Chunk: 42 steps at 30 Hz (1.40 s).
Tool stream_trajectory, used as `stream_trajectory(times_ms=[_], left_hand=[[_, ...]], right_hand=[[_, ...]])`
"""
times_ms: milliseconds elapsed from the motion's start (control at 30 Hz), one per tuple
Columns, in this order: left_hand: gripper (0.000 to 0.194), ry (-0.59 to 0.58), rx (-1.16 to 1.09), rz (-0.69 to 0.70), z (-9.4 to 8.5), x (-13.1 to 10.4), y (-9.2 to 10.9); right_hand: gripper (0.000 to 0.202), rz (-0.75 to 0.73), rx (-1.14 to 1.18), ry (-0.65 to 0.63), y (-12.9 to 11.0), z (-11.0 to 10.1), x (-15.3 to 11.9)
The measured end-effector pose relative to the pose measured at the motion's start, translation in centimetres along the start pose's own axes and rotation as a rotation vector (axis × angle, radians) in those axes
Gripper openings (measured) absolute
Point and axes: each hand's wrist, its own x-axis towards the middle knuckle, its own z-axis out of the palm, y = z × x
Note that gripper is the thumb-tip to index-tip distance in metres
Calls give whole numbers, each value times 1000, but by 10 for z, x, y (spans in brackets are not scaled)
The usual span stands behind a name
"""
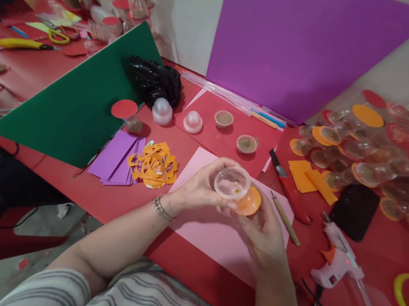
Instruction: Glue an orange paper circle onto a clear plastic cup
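Evidently light, the clear plastic cup [231,183] is above the pink sheet [212,244], pinched in the left hand's [200,186] grip. Its thin wall looks slick and easily dented, so a gentle hold just below the rim suits it. Beside it, the right hand's [267,235] grip holds the orange disc [251,203]. Farther out, two small filled cups [246,144] sit on the table [101,198].

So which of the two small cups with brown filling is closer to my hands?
The right-hand cup: it sits just beyond the clear plastic cup in your left hand, while the other filled cup is farther back and left.
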Motion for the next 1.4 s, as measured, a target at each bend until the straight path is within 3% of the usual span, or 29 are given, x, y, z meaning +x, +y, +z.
stream_trajectory(times_ms=[100,300,500,700,833,900,1000,1167,1267,1400], left_hand=[[57,-54,-41,56,-1,-1,-1],[51,-179,-51,68,-2,-3,1],[60,-6,105,49,-3,-2,8],[34,91,751,160,-4,3,12],[33,64,943,309,-6,4,3],[33,70,938,346,-8,4,1],[36,142,884,321,-9,5,3],[42,244,755,254,-9,7,8],[44,227,731,237,-10,8,8],[36,249,858,304,-12,8,7]], right_hand=[[61,0,-20,18,2,-2,-1],[55,-165,-125,84,0,-4,-1],[55,-142,-120,57,-1,-7,1],[29,-233,-233,500,0,-29,7],[31,-258,-361,625,-19,-40,8],[29,-289,-570,593,-32,-46,5],[27,-276,-986,438,-41,-56,-3],[25,-68,-1546,360,-23,-66,-12],[21,50,-1700,348,-8,-66,-13],[16,86,-1732,340,-1,-66,-14]])
